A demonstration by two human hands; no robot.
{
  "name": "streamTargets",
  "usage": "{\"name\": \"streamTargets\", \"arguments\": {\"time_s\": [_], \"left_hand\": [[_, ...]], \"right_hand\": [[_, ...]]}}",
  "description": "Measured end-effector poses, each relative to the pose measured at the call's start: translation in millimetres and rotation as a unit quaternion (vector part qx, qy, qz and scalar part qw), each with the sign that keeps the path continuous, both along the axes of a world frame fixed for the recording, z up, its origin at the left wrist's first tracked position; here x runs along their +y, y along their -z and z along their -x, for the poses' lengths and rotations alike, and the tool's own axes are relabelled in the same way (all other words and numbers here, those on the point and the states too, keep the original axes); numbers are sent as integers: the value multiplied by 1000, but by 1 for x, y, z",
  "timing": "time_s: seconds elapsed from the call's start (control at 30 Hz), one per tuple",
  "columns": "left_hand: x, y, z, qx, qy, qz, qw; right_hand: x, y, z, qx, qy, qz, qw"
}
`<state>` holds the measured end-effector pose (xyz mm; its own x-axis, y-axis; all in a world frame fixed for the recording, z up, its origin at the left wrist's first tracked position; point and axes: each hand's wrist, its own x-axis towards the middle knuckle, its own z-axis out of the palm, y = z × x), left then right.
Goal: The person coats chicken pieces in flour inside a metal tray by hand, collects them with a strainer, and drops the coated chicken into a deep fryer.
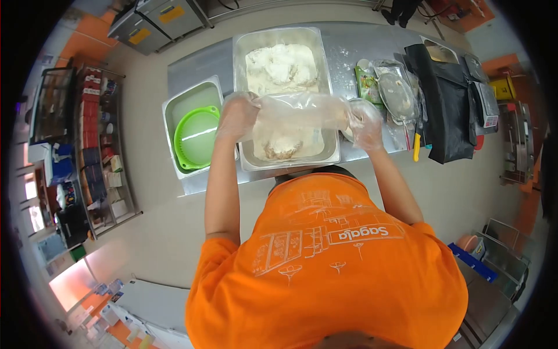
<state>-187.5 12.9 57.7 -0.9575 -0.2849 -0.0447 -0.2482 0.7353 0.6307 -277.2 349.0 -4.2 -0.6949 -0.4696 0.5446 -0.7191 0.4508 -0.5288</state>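
Both my hands wear clear plastic gloves. My left hand [238, 116] is closed on one end of a clear plastic bag [302, 110], and my right hand [365, 123] is closed on its other end. The bag is stretched sideways over a large steel tray [246, 158]. White flour [285, 64] lies heaped in the tray's far part. A brownish, flour-dusted lump [281, 149] is in the near part, below the bag. Beside my right hand is a pale round object, partly hidden.
A smaller steel tray [170, 116] with a green sieve [179, 145] stands left. At right are a green packet [366, 81], a bagged metal item [397, 96], a yellow-handled tool [416, 146] and a black bag [444, 110]. A person's legs [401, 11] show beyond the table.
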Motion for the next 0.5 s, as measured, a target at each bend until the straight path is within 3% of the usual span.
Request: {"name": "streamTargets", "arguments": {"time_s": [0.2, 0.3, 0.43, 0.5], "left_hand": [[37, -17, 20, 35, 97, 133, 986], [52, -22, 28, -1, 45, 75, 996], [82, -56, 48, 16, 75, 128, 989], [90, -68, 63, -8, 92, 128, 988]], "right_hand": [[38, 40, -9, -154, -11, 74, 985], [51, 70, 10, -116, -40, 85, 989], [54, 58, 20, -255, -106, 219, 936], [64, 55, 18, -375, -7, 276, 885]]}}
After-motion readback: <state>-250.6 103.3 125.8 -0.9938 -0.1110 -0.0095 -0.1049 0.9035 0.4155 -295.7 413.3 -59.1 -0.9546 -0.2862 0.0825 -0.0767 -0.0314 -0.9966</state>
